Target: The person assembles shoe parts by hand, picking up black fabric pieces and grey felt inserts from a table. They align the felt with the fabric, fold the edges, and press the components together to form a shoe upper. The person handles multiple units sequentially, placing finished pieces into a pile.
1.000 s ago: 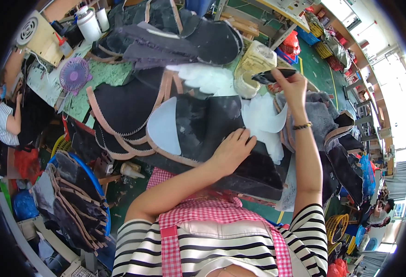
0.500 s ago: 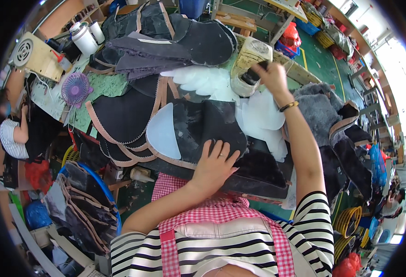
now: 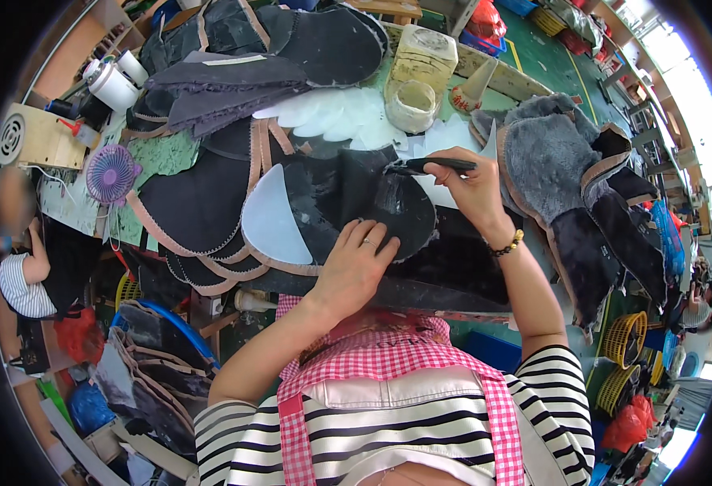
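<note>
My left hand (image 3: 354, 257) lies fingers spread on a black shoe- or boot-like cut piece (image 3: 307, 198), pressing its near edge. A pale blue-white crescent panel (image 3: 275, 219) sits on the piece's left end, and pinkish-tan tape trims its lower edge. My right hand (image 3: 471, 190) is closed round a dark-handled brush (image 3: 445, 164). The brush's tip touches the piece's upper part, above a wet, glossy streak (image 3: 388, 194). Beyond it stands a yellowed plastic container with a round open mouth (image 3: 414, 105). White translucent sheets (image 3: 340, 117) lie fanned out behind the piece.
More tan-trimmed black pieces (image 3: 194, 198) overlap at the left, near a purple fan (image 3: 111, 172). Dark stacked pieces (image 3: 324, 49) fill the back. Grey furry pieces (image 3: 542, 154) hang over the right side. A pale cone (image 3: 475, 87) stands beside the container. Another person (image 3: 28, 275) sits far left.
My right hand has come from the container's mouth down to the black piece, bringing the brush. A wet streak now shows there. My left hand stays on the piece.
</note>
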Motion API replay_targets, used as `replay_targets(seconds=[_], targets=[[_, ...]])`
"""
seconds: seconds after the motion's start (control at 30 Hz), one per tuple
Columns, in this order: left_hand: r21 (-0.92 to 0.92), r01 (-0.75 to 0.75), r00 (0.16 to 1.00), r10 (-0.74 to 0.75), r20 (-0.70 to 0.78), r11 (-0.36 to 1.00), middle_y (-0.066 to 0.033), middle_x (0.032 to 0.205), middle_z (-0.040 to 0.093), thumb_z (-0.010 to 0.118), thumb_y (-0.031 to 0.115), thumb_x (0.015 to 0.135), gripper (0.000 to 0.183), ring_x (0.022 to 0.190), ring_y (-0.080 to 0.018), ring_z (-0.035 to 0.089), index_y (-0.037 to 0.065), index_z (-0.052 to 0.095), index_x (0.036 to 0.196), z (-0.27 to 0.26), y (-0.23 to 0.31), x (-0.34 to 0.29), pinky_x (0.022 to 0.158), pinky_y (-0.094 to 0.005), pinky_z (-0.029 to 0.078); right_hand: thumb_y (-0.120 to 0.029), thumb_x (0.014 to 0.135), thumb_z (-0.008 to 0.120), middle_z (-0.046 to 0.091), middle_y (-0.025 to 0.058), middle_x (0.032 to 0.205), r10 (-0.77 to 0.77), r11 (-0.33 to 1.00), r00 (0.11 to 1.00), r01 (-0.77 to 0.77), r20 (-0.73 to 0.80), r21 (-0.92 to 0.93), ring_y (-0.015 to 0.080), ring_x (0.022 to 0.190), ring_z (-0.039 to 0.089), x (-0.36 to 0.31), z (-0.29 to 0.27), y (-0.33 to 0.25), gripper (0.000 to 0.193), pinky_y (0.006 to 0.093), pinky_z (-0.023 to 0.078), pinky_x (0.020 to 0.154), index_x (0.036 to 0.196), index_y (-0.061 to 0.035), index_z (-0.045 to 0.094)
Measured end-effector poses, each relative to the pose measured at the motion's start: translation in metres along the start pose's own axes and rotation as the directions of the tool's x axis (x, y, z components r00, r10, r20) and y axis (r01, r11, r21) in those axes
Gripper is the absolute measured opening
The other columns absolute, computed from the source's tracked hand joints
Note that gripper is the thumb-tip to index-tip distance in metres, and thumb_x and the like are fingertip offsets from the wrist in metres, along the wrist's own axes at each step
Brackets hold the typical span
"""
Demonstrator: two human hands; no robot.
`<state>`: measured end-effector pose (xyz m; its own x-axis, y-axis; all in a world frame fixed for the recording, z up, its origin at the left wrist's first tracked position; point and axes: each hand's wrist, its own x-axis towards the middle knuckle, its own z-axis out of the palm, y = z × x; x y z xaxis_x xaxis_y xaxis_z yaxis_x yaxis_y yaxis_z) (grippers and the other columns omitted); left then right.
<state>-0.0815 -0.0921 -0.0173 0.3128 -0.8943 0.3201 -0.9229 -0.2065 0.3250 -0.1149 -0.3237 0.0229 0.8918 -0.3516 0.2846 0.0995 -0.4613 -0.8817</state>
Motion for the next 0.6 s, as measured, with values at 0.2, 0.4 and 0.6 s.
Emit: replay_targets(seconds=[0.2, 0.4, 0.6], targets=[[-0.064, 0.042, 0.999, -0.043, -0.017, 0.997, -0.0149, 0.113, 0.053, 0.065, 0.008, 0.080, 0.030, 0.111, -0.0330, 0.050, 0.004, 0.060, 0.110, 0.000, 0.002, 0.001, 0.099, -0.0430, 0.041, -0.009, 0.075, 0.067, 0.068, 0.0075, 0.078, 0.124, 0.986, 0.932, -0.078, 0.341, -0.147, 0.0142, 0.076, 0.064, -0.020, -0.023, -0.019, 0.013, 0.0271, 0.050, 0.073, 0.082, 0.0026, 0.066], [-0.085, 0.031, 0.999, -0.033, -0.026, 0.996, -0.0134, 0.112, 0.054, 0.067, 0.009, 0.079, 0.029, 0.111, -0.0309, 0.051, 0.004, 0.059, 0.107, 0.000, -0.001, -0.002, 0.100, -0.0427, 0.040, -0.007, 0.072, 0.064, 0.066, 0.0053, 0.079, 0.018, 1.000, 0.965, -0.012, 0.263, -0.024, 0.0114, 0.078, 0.061, 0.003, -0.056, -0.040, 0.014, 0.0260, 0.047, 0.076, 0.083, 0.0030, 0.065], [-0.043, 0.040, 0.997, -0.043, -0.068, 0.998, -0.0128, 0.115, 0.054, 0.067, 0.011, 0.080, 0.032, 0.114, -0.0307, 0.050, 0.005, 0.059, 0.110, 0.001, 0.002, -0.004, 0.102, -0.0445, 0.038, -0.012, 0.085, 0.069, 0.065, 0.0017, 0.078, 0.023, 0.996, 0.999, -0.019, 0.044, -0.087, 0.0050, 0.068, 0.057, 0.031, -0.047, -0.056, 0.016, 0.0215, 0.045, 0.061, 0.092, 0.0015, 0.068]])
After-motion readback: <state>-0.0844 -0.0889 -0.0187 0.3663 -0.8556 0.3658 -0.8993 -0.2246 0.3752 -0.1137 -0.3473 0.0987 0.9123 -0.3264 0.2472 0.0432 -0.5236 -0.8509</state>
